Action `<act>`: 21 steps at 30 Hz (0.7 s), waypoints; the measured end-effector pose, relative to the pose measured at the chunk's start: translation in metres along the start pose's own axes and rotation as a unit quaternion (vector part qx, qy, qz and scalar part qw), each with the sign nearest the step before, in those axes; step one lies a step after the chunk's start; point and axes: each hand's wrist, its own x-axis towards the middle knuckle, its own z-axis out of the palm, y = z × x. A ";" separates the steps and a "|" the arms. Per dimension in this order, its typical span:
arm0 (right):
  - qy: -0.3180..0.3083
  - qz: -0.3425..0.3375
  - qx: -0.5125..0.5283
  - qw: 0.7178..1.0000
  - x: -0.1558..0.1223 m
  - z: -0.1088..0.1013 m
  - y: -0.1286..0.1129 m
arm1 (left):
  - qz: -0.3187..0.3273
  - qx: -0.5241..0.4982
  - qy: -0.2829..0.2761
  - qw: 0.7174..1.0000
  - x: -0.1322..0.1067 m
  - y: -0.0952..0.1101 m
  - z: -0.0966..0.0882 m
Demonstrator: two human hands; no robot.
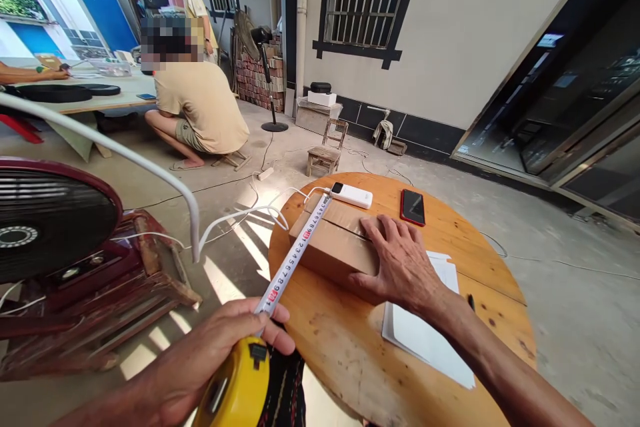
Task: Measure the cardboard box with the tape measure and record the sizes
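Observation:
My left hand (233, 333) is closed around a yellow tape measure (240, 387) at the lower left, thumb resting on the blade by its mouth. The extended blade (293, 260) runs up and away across the near left part of a closed brown cardboard box (340, 233), its far end by the box's back edge. My right hand (400, 257) lies on the right end of the box, fingers spread over the top and thumb against the near side. The box sits on a round wooden table (360, 360).
A white power bank (351, 195) with a cable lies behind the box, and a red-edged phone (413, 206) to its right. White papers (430, 333) lie under my right forearm, beside a black pen (471, 302). A fan (55, 220) stands at left. A person (200, 103) squats beyond.

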 end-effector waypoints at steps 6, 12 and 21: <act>0.003 0.005 0.002 1.000 -0.003 0.001 -0.002 | 0.005 0.026 0.007 1.000 -0.002 -0.001 -0.002; 0.013 -0.003 -0.011 1.000 -0.003 0.002 -0.002 | -0.005 0.013 0.008 1.000 0.000 -0.003 -0.001; 0.024 0.008 -0.032 0.999 0.001 0.002 0.002 | 0.044 0.052 0.036 0.997 -0.001 -0.003 -0.004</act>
